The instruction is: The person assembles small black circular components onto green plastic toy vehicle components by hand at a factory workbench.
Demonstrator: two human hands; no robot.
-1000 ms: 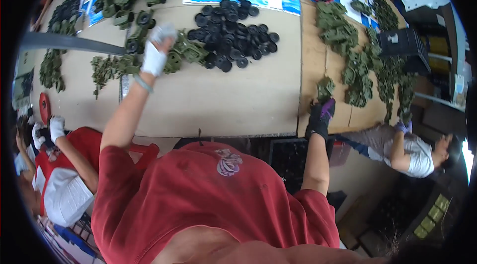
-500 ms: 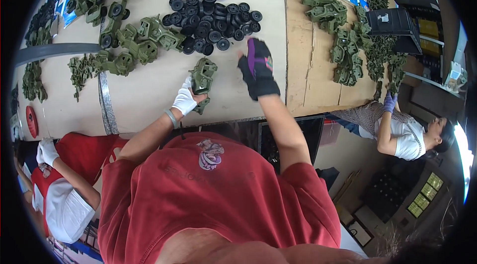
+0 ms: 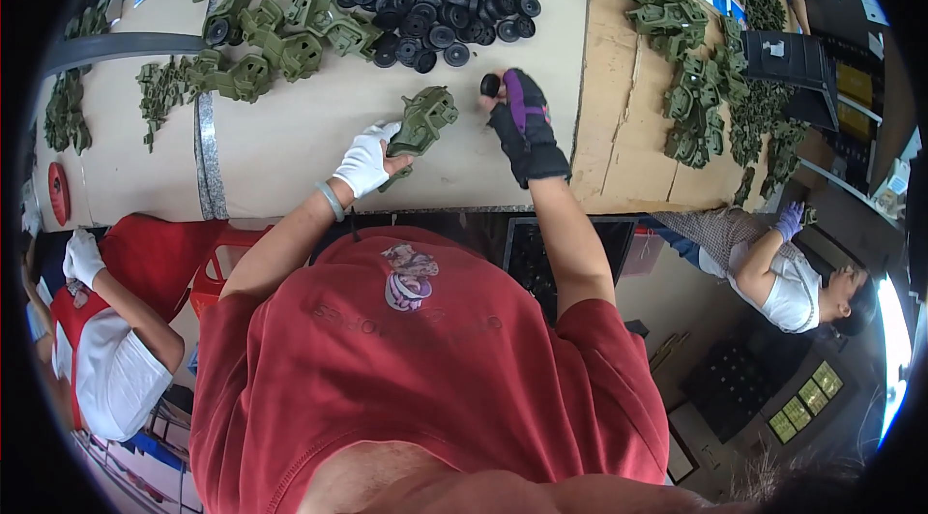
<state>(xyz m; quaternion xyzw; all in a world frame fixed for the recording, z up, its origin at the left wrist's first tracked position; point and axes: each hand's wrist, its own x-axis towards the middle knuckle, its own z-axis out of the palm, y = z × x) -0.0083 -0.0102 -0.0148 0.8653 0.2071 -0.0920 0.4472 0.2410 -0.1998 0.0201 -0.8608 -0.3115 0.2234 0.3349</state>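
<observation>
My left hand, in a white glove with bare fingertips, is closed around an olive-green toy vehicle body just above the table. My right hand, in a black and purple fingerless glove, pinches a small black toy wheel between thumb and fingers. The wheel is to the right of the vehicle body, apart from it. Beyond both hands lies a heap of black toy wheels. Left of the heap are several green vehicle bodies, some with wheels on them.
Small green parts lie at the left by a grey curved bar. More green bodies and a black bin stand at the right. A red oval object rests near the left edge. Co-workers sit or stand on both sides.
My right hand has drawn back from the heap with a wheel in its fingers. The vehicle body in my left hand has tilted to the right. The view has shifted slightly.
</observation>
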